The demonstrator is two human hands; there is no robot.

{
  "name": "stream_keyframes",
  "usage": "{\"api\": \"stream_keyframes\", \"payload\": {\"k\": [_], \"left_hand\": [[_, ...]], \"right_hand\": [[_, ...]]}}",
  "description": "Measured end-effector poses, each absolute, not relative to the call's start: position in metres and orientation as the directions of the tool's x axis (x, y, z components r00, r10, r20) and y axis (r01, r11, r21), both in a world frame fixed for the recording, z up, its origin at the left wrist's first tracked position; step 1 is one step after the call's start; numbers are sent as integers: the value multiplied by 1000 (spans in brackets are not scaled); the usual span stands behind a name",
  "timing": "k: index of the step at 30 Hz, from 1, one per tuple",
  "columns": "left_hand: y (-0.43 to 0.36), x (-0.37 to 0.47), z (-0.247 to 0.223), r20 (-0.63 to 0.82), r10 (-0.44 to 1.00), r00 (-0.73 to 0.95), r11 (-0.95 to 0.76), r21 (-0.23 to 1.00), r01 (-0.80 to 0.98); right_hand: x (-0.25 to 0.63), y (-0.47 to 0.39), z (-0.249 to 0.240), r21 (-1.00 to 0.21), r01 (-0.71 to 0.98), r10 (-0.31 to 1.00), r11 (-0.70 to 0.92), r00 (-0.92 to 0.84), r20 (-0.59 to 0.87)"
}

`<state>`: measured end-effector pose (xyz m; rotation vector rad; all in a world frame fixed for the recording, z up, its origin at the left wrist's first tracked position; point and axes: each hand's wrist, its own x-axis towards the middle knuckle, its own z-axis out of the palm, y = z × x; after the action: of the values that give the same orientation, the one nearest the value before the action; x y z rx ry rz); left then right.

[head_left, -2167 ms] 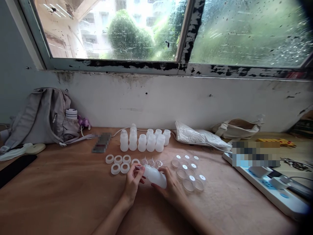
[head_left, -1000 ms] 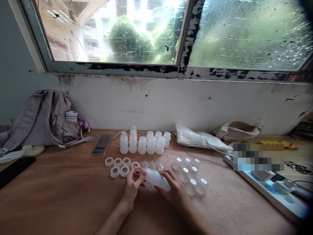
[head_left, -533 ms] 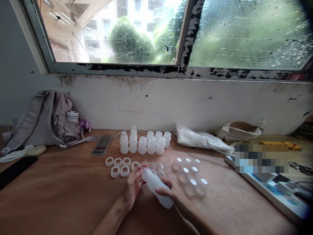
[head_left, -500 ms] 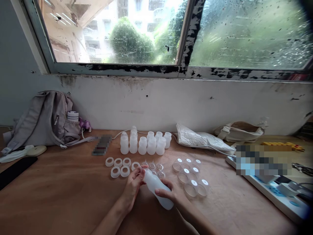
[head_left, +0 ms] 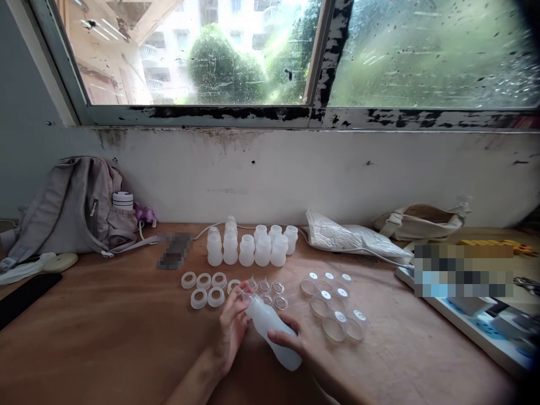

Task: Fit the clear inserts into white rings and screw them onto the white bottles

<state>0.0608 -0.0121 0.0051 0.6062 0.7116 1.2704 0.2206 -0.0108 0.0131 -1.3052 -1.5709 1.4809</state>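
Head view, nearest first: the right hand (head_left: 295, 343) wraps its fingers around the lower body of a translucent white plastic bottle (head_left: 272, 331), which lies tilted above the brown wooden table (head_left: 105, 332), its neck pointing to about 11 o'clock. The left hand (head_left: 232, 329) meets that neck, fingertips pinched around the small part at the bottle's mouth; what that part is, I cannot tell.

Just beyond the hands, at 12 o'clock, lie small clear nipple-shaped pieces (head_left: 270, 289). At 10 o'clock from the bottle sits a cluster of white plastic rings (head_left: 205, 284), and at 2 o'clock a group of clear round caps (head_left: 333, 304).

Farther back stands a row of upright white plastic bottles (head_left: 253, 247) near the wall. At 9 o'clock, well apart, a grey fabric backpack (head_left: 71, 205) leans against the wall. At 1 o'clock lies a crumpled white plastic bag (head_left: 350, 239), and at 3 o'clock a white power strip (head_left: 476, 320) runs along the table edge.
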Motion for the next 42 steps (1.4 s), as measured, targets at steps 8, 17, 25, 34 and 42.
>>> {"api": "stream_keyframes", "payload": {"k": [8, 17, 25, 34, 42], "left_hand": [[-16, 62, 7, -146, 965, 220, 259, 687, -679], [-20, 66, 13, -98, 949, 298, 288, 650, -703], [-33, 72, 14, -220, 950, 224, 313, 693, -649], [-32, 77, 18, -225, 973, 45, 197, 719, -667], [-37, 74, 25, -183, 983, 26, 160, 772, -615]], "right_hand": [[216, -19, 10, -894, -12, 818, -448, -409, -404], [216, -20, 10, -838, -153, 765, -524, -518, -383], [210, -28, 4, -727, -139, 618, -673, -646, -448], [211, -29, 14, -926, 323, 941, 197, -328, 85], [206, -37, 11, -949, 100, 778, -299, -551, -303]]}}
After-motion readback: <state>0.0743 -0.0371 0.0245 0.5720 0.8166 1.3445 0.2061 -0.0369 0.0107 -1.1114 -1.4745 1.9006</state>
